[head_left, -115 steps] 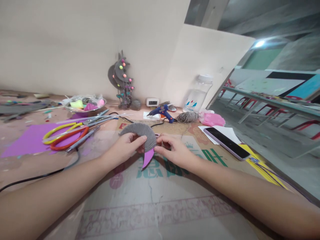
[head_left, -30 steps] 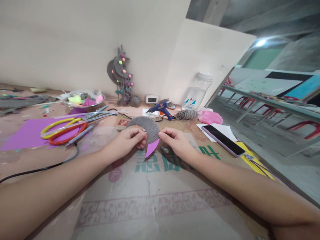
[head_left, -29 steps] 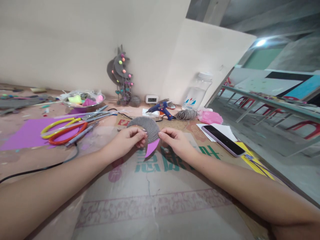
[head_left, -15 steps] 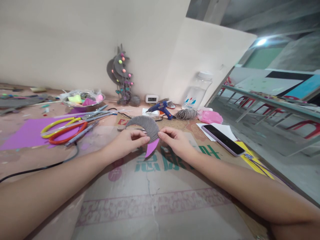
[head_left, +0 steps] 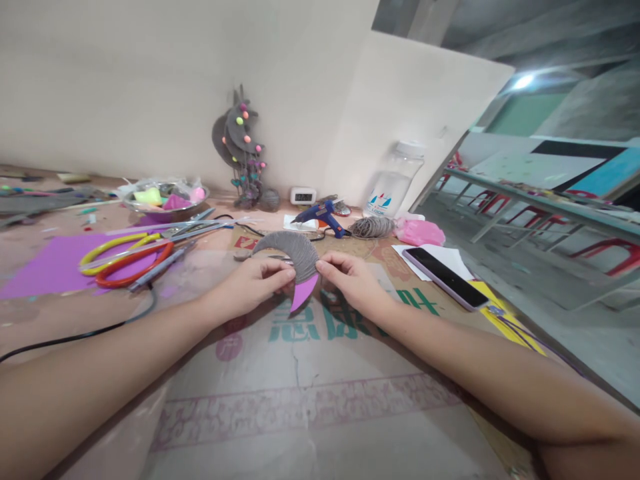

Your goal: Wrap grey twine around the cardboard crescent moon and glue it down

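Note:
Between my hands is a crescent moon cutout, wound with grey yarn over most of its length. Its lower tip is bare and purple. My left hand pinches the inner edge with thumb and fingers. At the outer edge, near where the yarn ends, the fingertips of my right hand are closed on the crescent. It is held up above the cardboard sheet. Just behind it lies a blue glue gun, and a grey yarn bundle sits to the right of that.
Scissors with yellow and red handles lie on purple sheet at left. A metal bowl, hanging moon ornament, small timer and water bottle stand at the back. A phone lies right; a black cord crosses left.
My left thumb has shifted slightly up and left along the crescent, and more of its purple tip shows. Both hands still grip it in nearly the same place.

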Action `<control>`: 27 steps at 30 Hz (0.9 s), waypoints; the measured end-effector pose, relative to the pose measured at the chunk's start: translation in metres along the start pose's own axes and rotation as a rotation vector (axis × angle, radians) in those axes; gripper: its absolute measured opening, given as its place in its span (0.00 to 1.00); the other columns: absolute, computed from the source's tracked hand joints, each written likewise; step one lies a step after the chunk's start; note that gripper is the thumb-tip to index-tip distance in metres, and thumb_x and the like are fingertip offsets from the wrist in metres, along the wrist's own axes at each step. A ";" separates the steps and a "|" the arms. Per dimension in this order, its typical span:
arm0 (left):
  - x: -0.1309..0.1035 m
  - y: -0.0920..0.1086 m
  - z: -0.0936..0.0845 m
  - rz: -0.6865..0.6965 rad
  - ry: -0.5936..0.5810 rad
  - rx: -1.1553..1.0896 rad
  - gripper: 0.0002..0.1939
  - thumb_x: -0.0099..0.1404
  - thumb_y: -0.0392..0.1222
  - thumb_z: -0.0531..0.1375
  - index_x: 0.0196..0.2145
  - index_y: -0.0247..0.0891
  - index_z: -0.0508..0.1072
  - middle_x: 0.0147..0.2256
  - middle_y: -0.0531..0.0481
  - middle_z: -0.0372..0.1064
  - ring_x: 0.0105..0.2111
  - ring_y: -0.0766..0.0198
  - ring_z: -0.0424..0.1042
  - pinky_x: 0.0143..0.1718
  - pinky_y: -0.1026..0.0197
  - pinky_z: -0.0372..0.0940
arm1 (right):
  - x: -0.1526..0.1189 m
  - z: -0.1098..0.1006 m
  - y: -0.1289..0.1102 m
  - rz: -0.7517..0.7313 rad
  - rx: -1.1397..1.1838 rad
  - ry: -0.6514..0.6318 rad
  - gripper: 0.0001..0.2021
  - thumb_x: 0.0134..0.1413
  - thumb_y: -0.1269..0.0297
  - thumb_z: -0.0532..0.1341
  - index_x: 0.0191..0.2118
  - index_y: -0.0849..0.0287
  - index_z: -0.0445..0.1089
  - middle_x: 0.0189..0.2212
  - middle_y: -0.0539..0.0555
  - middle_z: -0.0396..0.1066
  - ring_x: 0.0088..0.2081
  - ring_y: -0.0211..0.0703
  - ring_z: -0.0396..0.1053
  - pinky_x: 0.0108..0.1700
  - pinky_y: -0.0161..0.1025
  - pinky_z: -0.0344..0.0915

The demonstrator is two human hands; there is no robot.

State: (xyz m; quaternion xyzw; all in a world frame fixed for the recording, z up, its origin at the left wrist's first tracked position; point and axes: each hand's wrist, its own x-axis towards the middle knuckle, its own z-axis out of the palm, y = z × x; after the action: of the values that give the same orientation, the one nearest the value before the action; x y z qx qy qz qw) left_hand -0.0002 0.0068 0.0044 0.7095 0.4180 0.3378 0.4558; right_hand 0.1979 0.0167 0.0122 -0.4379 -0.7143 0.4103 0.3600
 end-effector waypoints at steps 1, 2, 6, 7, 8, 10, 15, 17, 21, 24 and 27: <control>0.000 0.000 0.000 0.004 0.001 -0.022 0.17 0.61 0.51 0.52 0.22 0.37 0.68 0.23 0.53 0.63 0.24 0.68 0.61 0.25 0.67 0.58 | 0.000 0.000 0.000 0.002 0.002 0.002 0.13 0.51 0.53 0.56 0.25 0.58 0.62 0.19 0.45 0.55 0.21 0.32 0.53 0.24 0.33 0.52; 0.000 0.000 0.000 0.006 0.001 -0.038 0.17 0.61 0.51 0.52 0.22 0.37 0.68 0.23 0.53 0.63 0.24 0.68 0.62 0.26 0.67 0.58 | 0.000 0.000 0.000 0.000 0.002 0.004 0.13 0.51 0.53 0.56 0.25 0.58 0.62 0.19 0.45 0.55 0.21 0.32 0.53 0.25 0.33 0.52; 0.000 0.000 0.000 -0.002 0.019 -0.019 0.16 0.59 0.50 0.54 0.22 0.36 0.69 0.22 0.54 0.64 0.24 0.68 0.63 0.26 0.67 0.58 | 0.000 0.000 0.001 -0.020 -0.009 0.001 0.13 0.52 0.54 0.56 0.24 0.58 0.62 0.20 0.45 0.55 0.22 0.32 0.53 0.25 0.33 0.52; 0.000 0.000 0.000 -0.010 0.019 -0.005 0.15 0.58 0.49 0.55 0.23 0.36 0.70 0.23 0.54 0.65 0.24 0.69 0.63 0.26 0.67 0.58 | 0.000 0.000 0.001 -0.023 -0.011 0.001 0.13 0.52 0.55 0.56 0.24 0.58 0.62 0.20 0.45 0.55 0.22 0.32 0.53 0.25 0.33 0.52; 0.000 0.000 0.000 -0.018 0.017 0.005 0.14 0.58 0.49 0.55 0.23 0.36 0.70 0.23 0.54 0.65 0.24 0.69 0.63 0.26 0.67 0.58 | 0.000 0.000 0.001 -0.025 -0.012 0.001 0.13 0.52 0.55 0.56 0.24 0.58 0.62 0.20 0.45 0.55 0.22 0.32 0.53 0.25 0.33 0.52; 0.000 0.000 0.000 -0.023 0.019 0.026 0.13 0.57 0.47 0.56 0.23 0.36 0.71 0.23 0.54 0.65 0.24 0.69 0.63 0.26 0.67 0.58 | 0.000 0.000 0.000 -0.033 -0.015 0.001 0.12 0.52 0.56 0.56 0.24 0.59 0.63 0.20 0.46 0.55 0.22 0.33 0.53 0.25 0.33 0.52; 0.001 0.000 0.000 0.000 0.036 0.053 0.11 0.56 0.45 0.55 0.23 0.37 0.71 0.23 0.54 0.66 0.25 0.68 0.63 0.26 0.67 0.58 | 0.000 0.001 0.000 -0.043 -0.022 -0.006 0.12 0.52 0.57 0.57 0.24 0.59 0.63 0.20 0.45 0.55 0.23 0.33 0.53 0.25 0.33 0.51; 0.000 0.000 0.000 -0.002 0.030 0.041 0.10 0.56 0.43 0.55 0.23 0.37 0.71 0.23 0.54 0.65 0.24 0.68 0.63 0.26 0.67 0.58 | 0.000 0.001 0.000 -0.031 -0.017 -0.010 0.12 0.52 0.57 0.56 0.25 0.59 0.63 0.20 0.45 0.55 0.22 0.33 0.52 0.25 0.33 0.51; 0.000 0.001 0.000 -0.005 0.030 -0.001 0.09 0.56 0.41 0.54 0.22 0.37 0.69 0.21 0.55 0.63 0.24 0.68 0.62 0.26 0.67 0.58 | 0.000 0.001 0.002 -0.023 0.004 -0.018 0.11 0.53 0.57 0.57 0.26 0.59 0.64 0.20 0.45 0.55 0.22 0.32 0.52 0.25 0.33 0.51; 0.002 0.000 0.002 0.000 0.058 -0.120 0.10 0.58 0.41 0.54 0.22 0.37 0.66 0.21 0.55 0.62 0.24 0.69 0.62 0.27 0.67 0.58 | 0.001 0.001 0.002 -0.019 0.031 -0.013 0.12 0.52 0.57 0.57 0.26 0.59 0.63 0.19 0.45 0.54 0.22 0.32 0.52 0.25 0.33 0.50; 0.004 -0.004 0.005 -0.008 0.092 -0.299 0.11 0.61 0.44 0.52 0.25 0.37 0.66 0.22 0.54 0.63 0.24 0.69 0.63 0.27 0.65 0.60 | 0.000 0.001 0.002 -0.011 0.047 -0.005 0.12 0.52 0.56 0.57 0.26 0.59 0.62 0.19 0.45 0.54 0.21 0.32 0.52 0.24 0.33 0.50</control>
State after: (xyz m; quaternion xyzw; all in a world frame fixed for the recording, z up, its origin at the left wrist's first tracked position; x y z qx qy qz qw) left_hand 0.0043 0.0097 -0.0007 0.6159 0.3864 0.4264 0.5380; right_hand 0.1981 0.0176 0.0098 -0.4244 -0.7078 0.4260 0.3708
